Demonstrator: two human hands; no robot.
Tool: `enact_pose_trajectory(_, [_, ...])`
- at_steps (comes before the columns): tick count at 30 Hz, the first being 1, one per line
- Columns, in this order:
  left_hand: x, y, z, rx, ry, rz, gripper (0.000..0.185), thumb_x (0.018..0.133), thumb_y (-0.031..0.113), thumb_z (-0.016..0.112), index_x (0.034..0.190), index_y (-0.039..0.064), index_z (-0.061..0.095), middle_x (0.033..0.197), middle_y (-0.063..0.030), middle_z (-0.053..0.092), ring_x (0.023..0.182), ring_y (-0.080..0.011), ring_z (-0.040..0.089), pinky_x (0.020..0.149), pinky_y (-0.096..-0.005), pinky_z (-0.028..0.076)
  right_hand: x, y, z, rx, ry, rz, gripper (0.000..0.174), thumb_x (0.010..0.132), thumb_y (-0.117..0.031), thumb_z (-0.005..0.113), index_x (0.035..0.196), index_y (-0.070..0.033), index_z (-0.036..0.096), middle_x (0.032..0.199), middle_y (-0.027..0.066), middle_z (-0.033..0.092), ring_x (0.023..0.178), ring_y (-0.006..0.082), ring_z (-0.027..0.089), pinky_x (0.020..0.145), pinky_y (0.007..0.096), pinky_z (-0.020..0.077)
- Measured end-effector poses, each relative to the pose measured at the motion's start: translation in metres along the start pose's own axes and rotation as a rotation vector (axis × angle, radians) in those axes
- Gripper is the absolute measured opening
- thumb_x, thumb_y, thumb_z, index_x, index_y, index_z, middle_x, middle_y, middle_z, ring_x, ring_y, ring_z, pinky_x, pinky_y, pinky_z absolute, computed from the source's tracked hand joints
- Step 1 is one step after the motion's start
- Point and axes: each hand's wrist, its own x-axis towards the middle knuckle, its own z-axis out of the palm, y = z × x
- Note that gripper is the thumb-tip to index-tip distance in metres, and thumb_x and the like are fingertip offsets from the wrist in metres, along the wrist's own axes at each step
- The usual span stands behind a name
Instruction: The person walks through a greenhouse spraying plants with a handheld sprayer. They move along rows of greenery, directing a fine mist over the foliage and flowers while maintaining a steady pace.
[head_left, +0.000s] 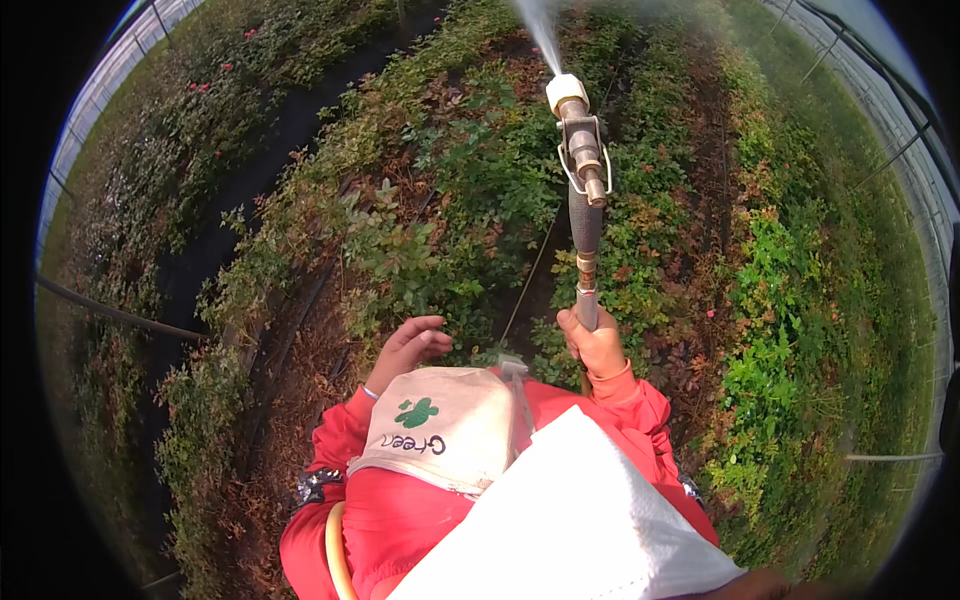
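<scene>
My right hand (598, 341) grips the lower tube of a spray gun (582, 142), held upright in the picture. The gun has a white nozzle cap (568, 92), a worn metal valve body with a wire bail, and a dark sleeve. A white jet of spray (541, 34) leaves the nozzle towards the top. Loosely curled, my left hand (411, 349) appears to hold nothing. It is beside a cream cloth bag (442, 431) with a green print and writing, which lies against my red top (405, 517).
Leafy rose bushes (487, 165) grow in rows around me. Dark ground cover (199, 277) runs along the left. A yellow hose (340, 551) passes under my left arm. White cloth (577, 525) hangs over my chest. A thin line (529, 281) stretches between the plants.
</scene>
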Motion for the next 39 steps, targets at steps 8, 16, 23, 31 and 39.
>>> enact_pose_trajectory(8, [-0.042,0.069,0.0,0.115,-0.229,0.331,0.073,0.082,0.025,0.072,0.141,0.005,0.035,0.133,-0.0094,0.048,0.124,-0.0204,0.045,0.105,-0.0382,0.035,0.017,-0.034,0.11,-0.529,-0.612,-0.173,0.029,0.08,-0.028,0.073,0.075,-0.005,0.056,0.063,0.0033,0.06,0.054,0.0114,0.053,0.051,0.0284,0.0421])
enact_pose_trajectory(16, [-0.134,0.071,0.006,0.039,-0.206,0.717,0.067,0.086,0.014,0.068,0.141,0.005,0.031,0.111,-0.0122,0.061,0.12,-0.0259,0.052,0.104,-0.0417,0.037,0.004,-0.044,0.194,-0.862,-1.093,-0.774,0.026,0.077,-0.035,0.063,0.085,-0.012,0.055,0.069,0.0113,0.061,0.063,0.0324,0.062,0.052,0.0417,0.0459])
enact_pose_trajectory(23, [-0.155,0.062,0.007,0.218,-0.146,0.743,0.049,0.091,0.004,0.058,0.135,0.004,0.036,0.098,-0.0093,0.063,0.115,-0.0226,0.056,0.101,-0.0381,0.04,-0.004,-0.035,0.2,-0.8,-1.19,-0.725,0.024,0.078,-0.032,0.063,0.085,-0.011,0.054,0.071,0.0127,0.061,0.066,0.0343,0.062,0.054,0.0424,0.0458])
enact_pose_trajectory(31, [-0.145,0.068,0.011,0.163,-0.211,0.58,0.045,0.091,0.002,0.056,0.132,0.003,0.038,0.099,-0.0097,0.063,0.115,-0.0234,0.056,0.101,-0.0372,0.042,-0.006,-0.029,0.181,-0.695,-1.25,-0.374,0.029,0.081,-0.032,0.063,0.102,-0.012,0.06,0.087,0.0168,0.066,0.081,0.0359,0.065,0.067,0.0393,0.0499])
enact_pose_trajectory(39, [-0.135,0.067,0.011,0.149,-0.258,0.526,0.045,0.09,0.001,0.057,0.132,0.004,0.039,0.099,-0.01,0.063,0.113,-0.0242,0.057,0.099,-0.0369,0.043,0.0,-0.012,0.173,-0.674,-1.292,-0.263,0.036,0.08,-0.032,0.065,0.11,-0.013,0.06,0.091,0.0173,0.067,0.085,0.0357,0.066,0.071,0.0381,0.051])
